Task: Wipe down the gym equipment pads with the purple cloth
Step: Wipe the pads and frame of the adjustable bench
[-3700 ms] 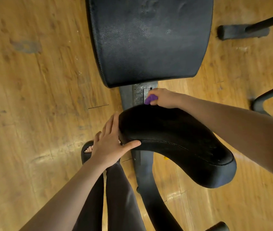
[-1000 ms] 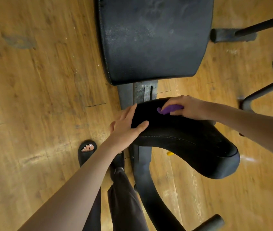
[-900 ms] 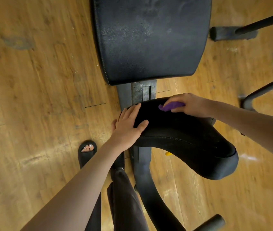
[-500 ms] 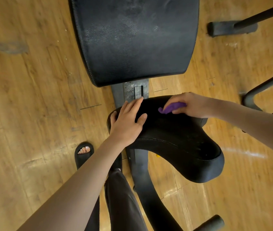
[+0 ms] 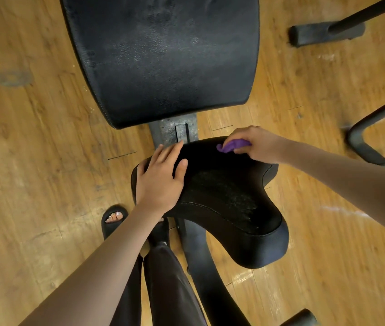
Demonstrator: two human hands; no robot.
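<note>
Head view, purple cloth (image 5: 232, 145) bunched under right hand (image 5: 256, 144) fingers (image 5: 241, 150), on seat pad (image 5: 224, 196)

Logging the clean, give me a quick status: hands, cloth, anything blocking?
Left hand flat on curved seat pad, steadying. Right hand pinching purple cloth at pad's far edge. Large back pad beyond, untouched. Nothing blocking.

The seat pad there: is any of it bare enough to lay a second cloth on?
Yes. The near half of the seat pad is bare, between the left hand and the pad's near tip. The far edge is crowded: the left hand lies flat there and the right hand holds the cloth. The back pad is bare too.
</note>
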